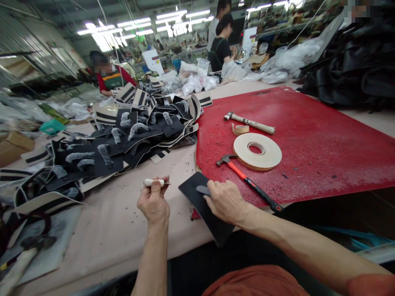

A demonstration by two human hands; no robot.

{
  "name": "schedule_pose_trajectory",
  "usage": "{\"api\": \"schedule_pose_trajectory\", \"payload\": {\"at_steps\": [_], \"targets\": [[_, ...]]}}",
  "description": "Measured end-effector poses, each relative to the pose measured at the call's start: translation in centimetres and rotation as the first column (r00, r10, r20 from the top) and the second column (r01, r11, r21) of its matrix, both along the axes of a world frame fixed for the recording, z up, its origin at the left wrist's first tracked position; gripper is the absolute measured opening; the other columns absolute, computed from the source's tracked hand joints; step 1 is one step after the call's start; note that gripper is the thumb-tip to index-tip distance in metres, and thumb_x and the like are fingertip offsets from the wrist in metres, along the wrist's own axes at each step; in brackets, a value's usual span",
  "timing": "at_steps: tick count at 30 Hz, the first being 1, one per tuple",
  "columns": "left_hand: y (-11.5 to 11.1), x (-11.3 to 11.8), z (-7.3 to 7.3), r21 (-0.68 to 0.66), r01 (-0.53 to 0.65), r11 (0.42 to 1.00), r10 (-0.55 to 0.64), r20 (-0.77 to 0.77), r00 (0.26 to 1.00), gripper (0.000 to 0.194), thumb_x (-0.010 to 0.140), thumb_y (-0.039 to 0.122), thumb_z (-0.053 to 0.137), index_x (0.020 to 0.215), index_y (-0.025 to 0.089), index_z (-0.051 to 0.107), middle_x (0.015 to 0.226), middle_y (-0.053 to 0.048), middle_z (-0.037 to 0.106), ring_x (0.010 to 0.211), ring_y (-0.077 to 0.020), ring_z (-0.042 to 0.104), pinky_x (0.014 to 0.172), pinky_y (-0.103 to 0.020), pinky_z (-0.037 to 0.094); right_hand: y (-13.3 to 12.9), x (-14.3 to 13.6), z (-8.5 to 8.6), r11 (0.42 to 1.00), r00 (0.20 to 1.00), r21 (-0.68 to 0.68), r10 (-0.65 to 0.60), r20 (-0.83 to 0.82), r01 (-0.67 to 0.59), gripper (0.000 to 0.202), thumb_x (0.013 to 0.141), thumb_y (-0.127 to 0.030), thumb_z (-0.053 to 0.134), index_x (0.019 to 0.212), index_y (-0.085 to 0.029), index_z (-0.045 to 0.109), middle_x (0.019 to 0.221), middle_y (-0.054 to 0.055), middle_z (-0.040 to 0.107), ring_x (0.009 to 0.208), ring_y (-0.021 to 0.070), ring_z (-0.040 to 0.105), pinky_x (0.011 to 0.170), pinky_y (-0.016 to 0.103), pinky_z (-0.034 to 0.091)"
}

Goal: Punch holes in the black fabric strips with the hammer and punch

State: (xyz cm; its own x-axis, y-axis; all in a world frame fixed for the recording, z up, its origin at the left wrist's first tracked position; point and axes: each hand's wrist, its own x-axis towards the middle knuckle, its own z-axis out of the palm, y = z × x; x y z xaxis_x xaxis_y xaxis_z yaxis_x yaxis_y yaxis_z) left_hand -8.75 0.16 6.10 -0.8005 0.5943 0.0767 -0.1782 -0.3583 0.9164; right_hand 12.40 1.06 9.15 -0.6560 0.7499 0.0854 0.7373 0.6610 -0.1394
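Note:
My left hand point(153, 202) is closed around a small white-handled tool point(154, 182) with a thin metal tip pointing right, held just above the beige table. My right hand point(226, 201) presses down on a black flat piece point(197, 196) that lies at the table's front edge, partly overhanging it; a small grey strip point(203, 190) sits on the piece under my fingertips. The two hands are a short gap apart.
A red mat point(308, 135) carries a red-handled claw hammer point(247, 181), a large tape roll point(257, 151), a small tape roll point(240, 129) and a wooden-handled hammer point(249, 122). A heap of black and striped pieces point(123, 135) lies left. People work at the far end.

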Motion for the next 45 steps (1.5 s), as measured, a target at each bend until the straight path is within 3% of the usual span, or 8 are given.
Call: {"api": "schedule_pose_trajectory", "payload": {"at_steps": [3,6,11,19,31,37,41,45], "targets": [[-1.1,0.4,0.7,-0.032,0.04,0.999,-0.043,-0.104,0.994,0.031,0.073,0.036,0.077,0.087,0.012,0.065,0.077,-0.004,0.071,0.072,-0.0187,0.072,0.077,-0.039,0.06,-0.4,-0.7,-0.1,0.975,0.982,-0.123,-0.189,-0.011,0.187,0.024,0.093,-0.038,0.051,0.104,-0.017,0.052,0.084,0.009,0.066,0.074,0.0249,0.064,0.065,0.032,0.04],[-1.3,2.4,-1.2,-0.105,0.15,0.983,-0.162,-0.119,0.98,0.029,0.074,0.036,0.076,0.088,0.012,0.067,0.079,-0.004,0.072,0.075,-0.0191,0.072,0.078,-0.038,0.06,-1.6,-0.8,-1.7,0.937,0.957,-0.196,-0.291,0.02,0.289,0.023,0.094,-0.038,0.05,0.105,-0.018,0.053,0.086,0.009,0.069,0.076,0.026,0.068,0.063,0.031,0.042],[-0.2,5.1,-5.0,-0.244,0.342,0.907,-0.385,-0.153,0.91,0.025,0.077,0.036,0.073,0.086,0.012,0.071,0.08,-0.005,0.073,0.075,-0.0168,0.069,0.076,-0.029,0.057,-3.4,-0.4,-4.7,0.916,0.956,-0.286,-0.292,-0.002,0.279,0.028,0.097,-0.032,0.042,0.118,-0.018,0.054,0.083,0.009,0.071,0.077,0.0254,0.07,0.066,0.031,0.043],[1.7,5.9,-8.2,-0.302,0.458,0.836,-0.515,-0.14,0.846,0.029,0.079,0.041,0.07,0.088,0.013,0.072,0.084,-0.006,0.075,0.078,-0.017,0.069,0.076,-0.026,0.054,-3.0,-0.3,-6.4,0.823,0.885,-0.488,-0.425,-0.191,0.29,0.035,0.09,-0.034,0.05,0.118,-0.017,0.061,0.089,0.011,0.072,0.083,0.0253,0.068,0.071,0.031,0.043],[1.0,5.8,-8.2,-0.369,0.463,0.806,-0.565,-0.244,0.788,0.023,0.084,0.036,0.066,0.091,0.015,0.069,0.086,-0.007,0.076,0.081,-0.0184,0.07,0.075,-0.026,0.053,-2.5,-0.3,-7.4,0.659,0.725,-0.731,-0.59,-0.355,0.179,0.045,0.086,-0.033,0.055,0.127,-0.015,0.055,0.069,0.001,0.065,0.06,0.016,0.058,0.057,0.024,0.037],[0.9,6.4,-7.9,-0.427,0.37,0.825,-0.536,-0.381,0.753,0.018,0.085,0.034,0.065,0.086,0.017,0.07,0.084,-0.004,0.075,0.078,-0.0165,0.069,0.073,-0.023,0.051,-2.3,0.7,-6.3,0.775,0.827,-0.596,-0.467,-0.313,0.212,0.036,0.09,-0.034,0.053,0.122,-0.016,0.06,0.075,0.003,0.066,0.069,0.0185,0.063,0.065,0.026,0.04],[0.6,7.1,-7.5,-0.449,0.251,0.858,-0.478,-0.514,0.713,0.015,0.085,0.032,0.065,0.085,0.018,0.071,0.08,-0.002,0.074,0.073,-0.0146,0.067,0.07,-0.022,0.05,-0.8,4.1,-4.9,0.906,0.883,-0.274,-0.393,-0.258,0.323,0.026,0.093,-0.031,0.051,0.114,-0.017,0.06,0.1,0.009,0.064,0.09,0.0221,0.061,0.078,0.03,0.042],[0.1,7.6,-7.9,-0.413,0.188,0.891,-0.425,-0.615,0.664,0.015,0.085,0.031,0.065,0.09,0.019,0.071,0.085,-0.003,0.075,0.076,-0.0157,0.069,0.073,-0.023,0.051,2.2,8.9,-5.2,0.895,0.894,-0.027,-0.446,-0.032,0.446,0.028,0.089,-0.029,0.057,0.113,-0.014,0.056,0.112,0.016,0.057,0.103,0.0289,0.053,0.084,0.036,0.04]]}}
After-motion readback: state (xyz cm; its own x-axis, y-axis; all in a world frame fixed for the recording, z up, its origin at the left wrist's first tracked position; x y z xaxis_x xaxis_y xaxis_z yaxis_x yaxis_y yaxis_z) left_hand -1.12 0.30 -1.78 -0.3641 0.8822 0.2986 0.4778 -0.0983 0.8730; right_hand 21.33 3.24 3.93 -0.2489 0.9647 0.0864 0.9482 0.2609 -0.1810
